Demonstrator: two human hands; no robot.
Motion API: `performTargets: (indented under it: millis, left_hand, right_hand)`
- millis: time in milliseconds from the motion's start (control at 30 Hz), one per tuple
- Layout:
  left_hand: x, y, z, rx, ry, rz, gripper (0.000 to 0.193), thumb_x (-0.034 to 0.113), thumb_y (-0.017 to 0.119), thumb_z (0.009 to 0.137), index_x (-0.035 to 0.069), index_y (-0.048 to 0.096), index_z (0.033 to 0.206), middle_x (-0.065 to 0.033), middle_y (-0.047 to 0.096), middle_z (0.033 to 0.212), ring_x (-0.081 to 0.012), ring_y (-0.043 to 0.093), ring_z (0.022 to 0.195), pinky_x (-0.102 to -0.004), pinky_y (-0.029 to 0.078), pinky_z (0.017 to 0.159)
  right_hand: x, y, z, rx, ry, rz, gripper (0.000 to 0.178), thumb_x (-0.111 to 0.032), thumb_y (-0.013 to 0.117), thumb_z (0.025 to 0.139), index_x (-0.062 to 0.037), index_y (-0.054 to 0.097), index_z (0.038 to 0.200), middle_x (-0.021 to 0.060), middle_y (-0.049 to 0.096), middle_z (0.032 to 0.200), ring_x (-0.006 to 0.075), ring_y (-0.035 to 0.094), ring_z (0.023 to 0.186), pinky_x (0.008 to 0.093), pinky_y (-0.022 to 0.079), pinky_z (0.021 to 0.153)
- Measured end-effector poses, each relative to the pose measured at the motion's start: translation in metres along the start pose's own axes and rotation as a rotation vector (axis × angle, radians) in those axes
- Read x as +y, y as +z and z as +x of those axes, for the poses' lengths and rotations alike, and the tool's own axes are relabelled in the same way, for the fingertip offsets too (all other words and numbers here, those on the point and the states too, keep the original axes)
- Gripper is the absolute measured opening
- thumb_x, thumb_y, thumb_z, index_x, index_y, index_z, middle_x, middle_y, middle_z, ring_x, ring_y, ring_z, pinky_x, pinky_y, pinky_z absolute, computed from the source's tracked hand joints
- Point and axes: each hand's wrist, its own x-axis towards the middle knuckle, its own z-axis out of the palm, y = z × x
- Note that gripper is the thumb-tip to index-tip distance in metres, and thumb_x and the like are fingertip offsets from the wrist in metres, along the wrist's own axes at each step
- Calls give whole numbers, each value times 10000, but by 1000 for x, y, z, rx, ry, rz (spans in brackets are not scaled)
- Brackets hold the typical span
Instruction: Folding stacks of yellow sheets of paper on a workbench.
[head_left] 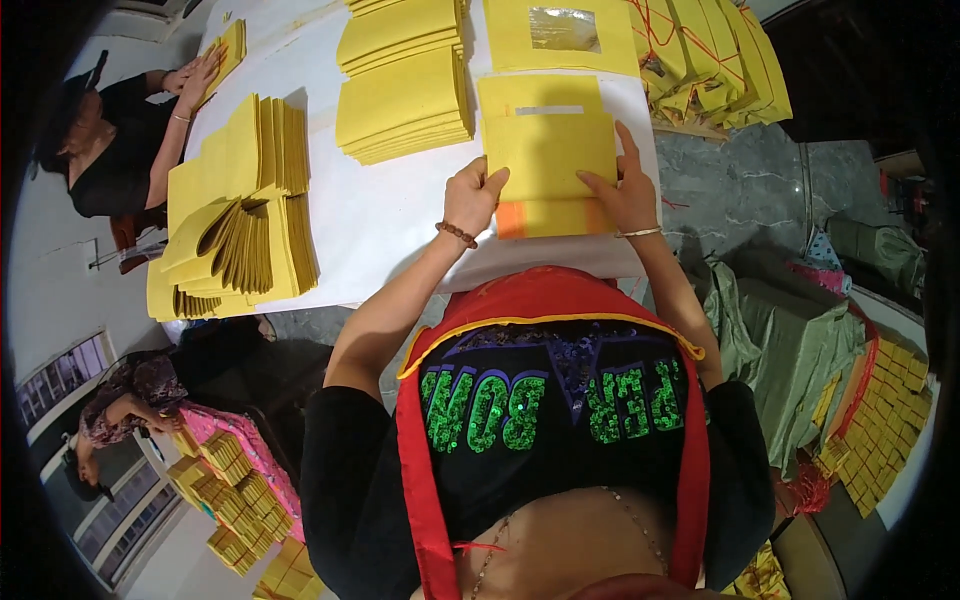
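Observation:
A folded stack of yellow paper (550, 165) lies on the white-covered table right in front of me, with an orange strip along its near edge. My left hand (473, 200) grips its left edge, thumb on top and fingers curled. On the right edge, my right hand (630, 195) holds it with the thumb pressed on top and the index finger stretched along the side. Just beyond it lies a yellow sheet with a silver foil rectangle (565, 30). To the left stands a neat pile of folded yellow paper (400, 110).
More folded yellow paper (240, 200) is heaped at the table's left edge. Across the table, a co-worker's hands (200, 80) rest on yellow paper. Red-tied yellow bundles (715, 60) sit at the far right. Green sacks (790, 330) stand on the right-hand floor.

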Motion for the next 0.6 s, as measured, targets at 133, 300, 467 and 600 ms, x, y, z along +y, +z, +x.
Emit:
performTargets:
  millis: [133,300,467,600]
  left_hand:
    - [8,2,3,-13,-126,-84,232,189,582,827,-20,562,729,-46,504,525,-117,454,466,-295,364,451]
    - [-5,6,11,-51,-167,-241,99,94,545,858,37,482,807,-11,500,647,-54,414,499,-221,325,428]
    - [-13,13,13,88,-67,-374,159,103,600,811,39,454,797,-4,476,600,-79,410,459,-244,336,416]
    - [-12,15,12,108,-87,-443,186,120,598,824,60,425,790,7,446,568,-66,387,428,-235,301,372]
  right_hand:
    - [16,7,10,69,-253,-19,454,-213,700,749,-86,567,1164,130,637,1019,182,621,888,267,467,769]
    - [17,11,17,56,-159,-57,416,-219,695,749,-74,595,1126,134,636,1035,205,616,942,280,466,799]
    - [22,16,22,68,-140,-35,430,-275,690,739,-112,593,1126,138,633,1018,253,616,917,317,475,775]
    - [16,15,21,84,-124,-20,420,-319,675,742,-144,591,1114,141,635,982,291,616,878,350,483,743]
